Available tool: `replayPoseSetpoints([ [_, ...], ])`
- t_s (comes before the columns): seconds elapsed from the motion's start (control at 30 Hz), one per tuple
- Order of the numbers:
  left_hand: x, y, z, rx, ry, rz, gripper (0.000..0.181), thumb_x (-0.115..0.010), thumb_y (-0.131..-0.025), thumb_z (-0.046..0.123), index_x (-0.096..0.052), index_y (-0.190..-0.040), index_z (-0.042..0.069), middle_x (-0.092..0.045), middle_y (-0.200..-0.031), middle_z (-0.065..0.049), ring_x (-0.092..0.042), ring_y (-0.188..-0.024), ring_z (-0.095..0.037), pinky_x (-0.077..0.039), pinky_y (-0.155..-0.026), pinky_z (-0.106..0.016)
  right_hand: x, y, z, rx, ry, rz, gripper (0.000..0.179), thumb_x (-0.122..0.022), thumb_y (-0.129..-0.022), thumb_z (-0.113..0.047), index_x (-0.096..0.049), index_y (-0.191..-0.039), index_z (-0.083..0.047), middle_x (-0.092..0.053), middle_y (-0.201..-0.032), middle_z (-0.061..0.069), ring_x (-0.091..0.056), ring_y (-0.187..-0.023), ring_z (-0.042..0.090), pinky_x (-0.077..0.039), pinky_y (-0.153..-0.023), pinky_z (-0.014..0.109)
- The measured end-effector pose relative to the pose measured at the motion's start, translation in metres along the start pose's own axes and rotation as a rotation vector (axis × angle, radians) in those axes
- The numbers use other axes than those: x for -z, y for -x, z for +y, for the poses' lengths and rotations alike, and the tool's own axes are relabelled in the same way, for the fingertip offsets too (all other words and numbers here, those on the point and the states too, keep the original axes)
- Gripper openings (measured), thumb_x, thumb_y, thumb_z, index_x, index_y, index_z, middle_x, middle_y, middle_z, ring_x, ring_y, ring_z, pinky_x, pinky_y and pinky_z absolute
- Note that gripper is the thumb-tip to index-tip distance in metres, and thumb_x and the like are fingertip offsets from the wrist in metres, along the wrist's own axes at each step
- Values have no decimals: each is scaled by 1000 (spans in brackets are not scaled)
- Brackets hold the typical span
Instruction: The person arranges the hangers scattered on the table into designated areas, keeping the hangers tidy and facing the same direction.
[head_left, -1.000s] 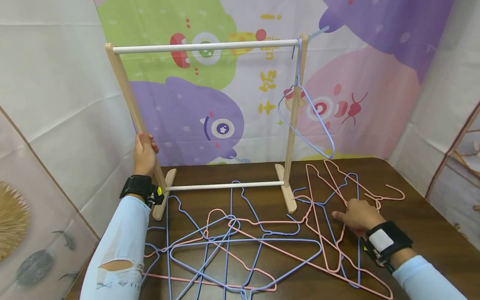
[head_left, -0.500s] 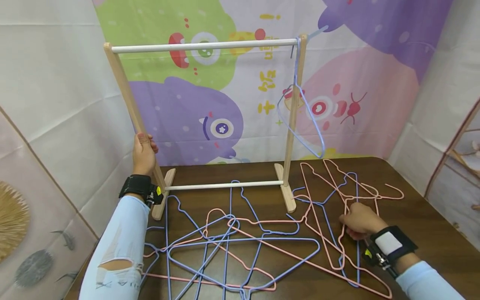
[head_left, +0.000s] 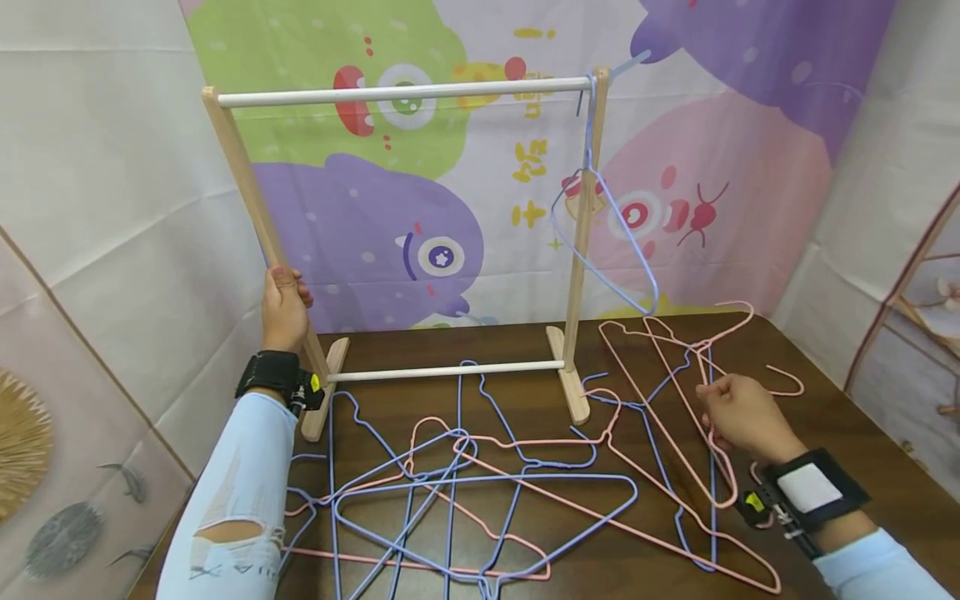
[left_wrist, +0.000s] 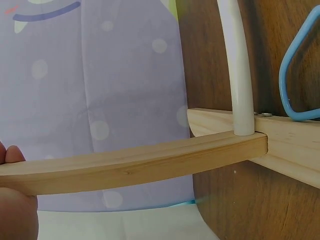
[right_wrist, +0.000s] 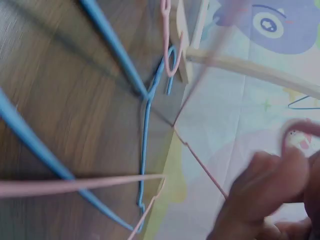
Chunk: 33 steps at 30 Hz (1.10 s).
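My left hand [head_left: 285, 310] grips the left upright [head_left: 251, 187] of a wooden rack with white rods. In the left wrist view, fingertips and the heel of the hand lie on either side of that upright [left_wrist: 130, 165]. At the right of the table, my right hand [head_left: 742, 417] pinches a pink wire clothes hanger [head_left: 750, 310], raised and tilted with its hook up. The right wrist view shows the fingers [right_wrist: 270, 195] blurred around the pink wire. A blue hanger [head_left: 624, 221] hangs at the right end of the top rod [head_left: 405, 92].
Several blue and pink hangers lie tangled on the brown table [head_left: 817, 467], with a blue hanger [head_left: 487, 477] uppermost in front of the rack. The rack's right foot [head_left: 572, 392] stands beside them. A cartoon-print curtain [head_left: 352, 242] hangs behind.
My right hand has lifted the pink hanger off the others, turning it so the hook points up. My left hand has kept its grip on the upright.
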<state>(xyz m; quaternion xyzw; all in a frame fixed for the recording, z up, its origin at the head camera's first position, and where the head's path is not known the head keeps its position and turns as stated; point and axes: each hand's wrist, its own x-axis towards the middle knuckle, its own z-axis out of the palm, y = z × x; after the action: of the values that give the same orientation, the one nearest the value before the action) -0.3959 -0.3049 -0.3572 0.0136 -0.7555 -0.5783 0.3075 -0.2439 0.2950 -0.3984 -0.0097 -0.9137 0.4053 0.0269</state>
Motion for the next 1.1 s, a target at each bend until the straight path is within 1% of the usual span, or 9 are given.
replayPoseSetpoints([
  [0.07,0,0,-1,-5,-1,0,48,-17,-111,43,-48,-116,7,-48,-88,-3,-54,-81,-12,-46,-81,-24,3,2,1,16,16,35,34,-48,-109,-23,-56,-99,9,-60,-66,5,-58,-47,15,-51,-43,31],
  [0.13,0,0,-2,-16,5,-3,47,-17,-110,45,-48,-114,10,-47,-87,-3,-54,-82,-14,-46,-82,-24,6,5,2,23,16,34,37,-49,-109,-25,-53,-102,10,-61,-68,6,-59,-48,14,-52,-44,31],
  [0.2,-1,0,-3,-23,10,0,47,-18,-109,47,-49,-112,11,-48,-87,-2,-54,-81,-14,-46,-81,-23,6,9,2,29,-16,5,38,-50,-110,-26,-51,-106,12,-62,-69,7,-60,-49,14,-55,-47,31],
  [0.33,-2,1,-1,-31,1,6,54,-18,-109,48,-48,-117,3,-48,-86,-1,-55,-80,-13,-45,-80,-23,3,15,-5,41,-150,-81,36,-51,-110,-25,-45,-108,11,-61,-70,8,-59,-50,13,-57,-48,33],
  [0.47,-1,1,0,-20,-17,14,52,-17,-110,48,-48,-115,7,-48,-86,-1,-55,-81,-13,-45,-80,-23,-1,18,-16,100,-192,-107,33,-51,-110,-24,-44,-105,8,-60,-68,8,-58,-48,14,-56,-46,34],
  [0.57,-1,1,1,-8,-31,20,48,-17,-110,48,-48,-112,12,-48,-86,0,-56,-81,-13,-46,-81,-24,-4,20,-22,155,-142,-44,31,-51,-111,-24,-46,-104,6,-59,-68,8,-56,-44,14,-52,-42,32],
  [0.8,0,1,0,3,-30,13,46,-17,-110,47,-48,-112,13,-48,-86,1,-55,-80,-10,-46,-81,-24,-8,26,-37,266,33,217,27,-52,-109,-21,-54,-106,5,-61,-64,4,-46,-44,7,-37,-40,26],
  [0.9,0,0,-1,-3,-33,19,47,-17,-110,47,-48,-112,13,-48,-85,1,-55,-78,-9,-46,-80,-23,-9,28,-43,296,43,266,25,-53,-109,-20,-56,-105,5,-61,-63,2,-46,-45,5,-36,-40,26],
  [1.1,-1,0,-2,-5,-42,23,48,-17,-110,49,-48,-113,12,-48,-85,2,-54,-78,-8,-45,-80,-23,-11,33,-52,328,71,291,22,-54,-108,-18,-58,-102,3,-61,-62,2,-45,-46,5,-36,-40,25],
])
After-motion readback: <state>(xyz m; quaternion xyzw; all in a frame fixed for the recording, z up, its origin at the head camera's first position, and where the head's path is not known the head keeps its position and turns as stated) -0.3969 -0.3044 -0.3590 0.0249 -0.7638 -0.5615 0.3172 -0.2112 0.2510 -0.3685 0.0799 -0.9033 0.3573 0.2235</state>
